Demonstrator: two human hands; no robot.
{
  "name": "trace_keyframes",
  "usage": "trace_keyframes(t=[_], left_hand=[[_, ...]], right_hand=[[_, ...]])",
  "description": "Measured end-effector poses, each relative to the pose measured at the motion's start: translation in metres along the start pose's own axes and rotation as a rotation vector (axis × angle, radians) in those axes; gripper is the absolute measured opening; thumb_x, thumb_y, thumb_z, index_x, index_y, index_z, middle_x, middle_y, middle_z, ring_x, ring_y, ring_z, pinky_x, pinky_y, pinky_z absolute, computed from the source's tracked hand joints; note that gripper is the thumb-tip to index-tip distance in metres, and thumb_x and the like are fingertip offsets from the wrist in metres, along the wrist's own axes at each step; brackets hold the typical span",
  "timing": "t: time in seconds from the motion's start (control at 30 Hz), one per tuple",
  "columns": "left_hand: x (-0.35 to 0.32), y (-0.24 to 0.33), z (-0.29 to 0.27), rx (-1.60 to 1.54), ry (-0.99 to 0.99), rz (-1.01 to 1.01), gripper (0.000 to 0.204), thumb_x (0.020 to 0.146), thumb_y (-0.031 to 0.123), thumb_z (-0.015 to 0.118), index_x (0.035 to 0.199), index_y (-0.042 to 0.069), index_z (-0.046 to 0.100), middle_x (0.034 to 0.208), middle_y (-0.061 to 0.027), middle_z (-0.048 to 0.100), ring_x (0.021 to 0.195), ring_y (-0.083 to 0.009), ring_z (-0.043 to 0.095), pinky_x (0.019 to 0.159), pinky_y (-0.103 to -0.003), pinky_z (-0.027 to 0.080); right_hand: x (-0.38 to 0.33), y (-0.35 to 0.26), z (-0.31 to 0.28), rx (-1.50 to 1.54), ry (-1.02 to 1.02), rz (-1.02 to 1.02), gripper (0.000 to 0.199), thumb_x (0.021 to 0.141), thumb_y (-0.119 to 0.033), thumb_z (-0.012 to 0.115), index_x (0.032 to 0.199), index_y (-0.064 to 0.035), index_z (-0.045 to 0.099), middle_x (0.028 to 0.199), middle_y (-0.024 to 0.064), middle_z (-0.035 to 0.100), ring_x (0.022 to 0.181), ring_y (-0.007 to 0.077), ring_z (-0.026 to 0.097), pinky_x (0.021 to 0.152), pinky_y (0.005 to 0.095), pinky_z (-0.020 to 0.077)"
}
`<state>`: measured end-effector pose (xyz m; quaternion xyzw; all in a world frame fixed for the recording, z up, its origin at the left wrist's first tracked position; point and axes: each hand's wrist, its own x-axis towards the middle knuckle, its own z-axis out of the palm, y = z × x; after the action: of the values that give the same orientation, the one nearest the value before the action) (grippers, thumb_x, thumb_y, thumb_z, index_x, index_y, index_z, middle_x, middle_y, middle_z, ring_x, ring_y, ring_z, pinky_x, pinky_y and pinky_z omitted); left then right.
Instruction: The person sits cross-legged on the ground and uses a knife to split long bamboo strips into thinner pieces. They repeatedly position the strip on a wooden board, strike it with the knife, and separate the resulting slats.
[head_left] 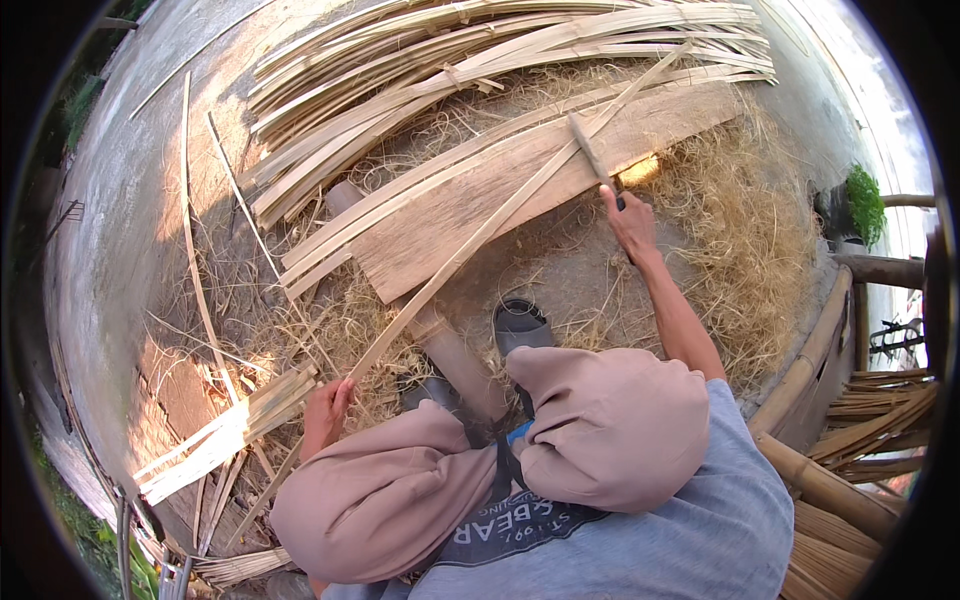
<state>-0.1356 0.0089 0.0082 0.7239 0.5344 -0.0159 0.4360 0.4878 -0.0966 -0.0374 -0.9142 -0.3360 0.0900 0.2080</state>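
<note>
My left hand [328, 408] is closed around the near end of a long, pale bamboo strip [470, 257], beside my knee. The strip slants up and to the right across a wide wooden board [650, 125]. In my right hand [630, 222] is a knife [588, 148], gripped by its dark handle. Its blade points away from me and lies over the strip on the board. Whether the edge bites into the strip cannot be made out.
Beyond the board lies a large pile of split bamboo strips [400, 105]. Curly shavings [745, 250] cover the ground at right. A short bundle of strips [235, 430] is at lower left. Bamboo poles [805, 360] and a potted plant [862, 205] stand at the right edge.
</note>
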Motion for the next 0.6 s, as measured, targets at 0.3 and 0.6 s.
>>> trace_keyframes(t=[0.3,0.6], left_hand=[[0.061,0.082,0.073,0.054,0.323,0.322,0.039,0.097,0.033,0.074,0.134,0.020,0.072,0.089,-0.0125,0.072,0.070,-0.0217,0.066,0.067,-0.034,0.052],[0.074,0.108,0.071,-0.057,0.237,0.260,0.035,0.097,0.040,0.072,0.122,0.016,0.078,0.096,-0.0169,0.078,0.084,-0.0316,0.075,0.072,-0.039,0.055]], right_hand=[[-0.095,-0.083,0.034,0.327,-0.374,-0.065,0.066,0.099,-0.061,0.059,0.086,0.0036,0.066,0.073,0.0289,0.065,0.073,0.0460,0.067,0.068,0.0527,0.0505],[-0.085,-0.055,0.009,0.065,-0.299,-0.115,0.061,0.098,-0.062,0.061,0.084,-0.0027,0.060,0.079,0.0213,0.069,0.078,0.0461,0.071,0.069,0.0531,0.0548]])
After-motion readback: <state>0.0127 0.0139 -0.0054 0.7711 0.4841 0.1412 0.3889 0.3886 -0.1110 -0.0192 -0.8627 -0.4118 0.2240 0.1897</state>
